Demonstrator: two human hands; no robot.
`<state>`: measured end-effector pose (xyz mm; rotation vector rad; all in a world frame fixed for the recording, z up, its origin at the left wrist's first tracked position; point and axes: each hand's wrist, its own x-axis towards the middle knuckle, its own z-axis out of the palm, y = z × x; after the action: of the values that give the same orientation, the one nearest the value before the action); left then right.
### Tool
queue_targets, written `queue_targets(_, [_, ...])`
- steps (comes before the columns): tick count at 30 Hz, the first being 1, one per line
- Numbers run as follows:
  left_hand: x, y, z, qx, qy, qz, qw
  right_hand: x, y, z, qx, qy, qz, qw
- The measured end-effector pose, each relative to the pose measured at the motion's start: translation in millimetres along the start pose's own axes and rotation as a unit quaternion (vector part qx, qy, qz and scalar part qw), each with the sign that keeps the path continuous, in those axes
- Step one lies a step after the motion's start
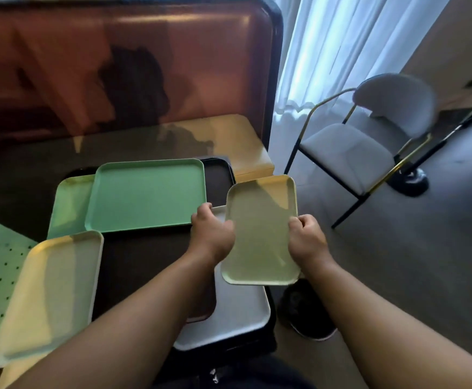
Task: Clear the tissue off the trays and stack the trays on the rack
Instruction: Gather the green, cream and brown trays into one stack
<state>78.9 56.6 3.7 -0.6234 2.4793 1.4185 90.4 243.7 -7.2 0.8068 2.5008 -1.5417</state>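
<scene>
Grey chair (369,141) by white curtain (341,51) w/ daylight – grey floor (397,262), brown booth back (117,66).

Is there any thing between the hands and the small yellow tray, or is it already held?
Nothing stands between. The left hand and the right hand already hold the small yellow tray by its two long edges, above the table edge. No tissue shows on it.

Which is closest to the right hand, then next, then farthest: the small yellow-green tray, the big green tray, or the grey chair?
From the right hand:
1. Small yellow-green plastic tray, held in both hands.
2. Big green plastic tray, leftward on the table.
3. Grey padded chair, beyond, by the curtain.
</scene>
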Motion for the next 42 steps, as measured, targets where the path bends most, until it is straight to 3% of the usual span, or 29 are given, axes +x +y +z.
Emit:
queue_targets(5, [13, -8, -30, -0.053, 0.021, -0.068, 0.996, 2, -34, 27, 0.081, -0.055, -0.027, 0.995])
queue_targets(9, [2, -36, -77, -0.021, 0.119, -0.067, 0.99, -16, -47, 65, 0.083, -0.177, 0.0, 0.981])
queue_targets(14, [-23, -94, -144, -0.051, 0.208, -0.152, 0.965, -66, -50, 139, -0.095, -0.355, -0.015, 0.93])
queue_targets(17, [-33, -130, -185, -0.058, 0.225, -0.182, 0.955, -99, -53, 179, -0.177, -0.398, -0.067, 0.897])
queue_targets(19, [-36, -151, -206, -0.034, 0.217, -0.184, 0.958, -117, -54, 204, -0.196, -0.397, -0.073, 0.894])
queue_targets(31, [-34, -218, -260, 0.147, 0.152, -0.109, 0.971, -190, -40, 311, -0.148, -0.275, -0.043, 0.949])
queue_targets(36, [-40, -231, -245, 0.271, 0.082, -0.063, 0.957, -196, -30, 322, -0.227, -0.251, -0.042, 0.94])
queue_targets(42, [-36, -239, -241, 0.265, 0.004, -0.033, 0.964, -198, -38, 326, -0.208, -0.242, -0.009, 0.948])
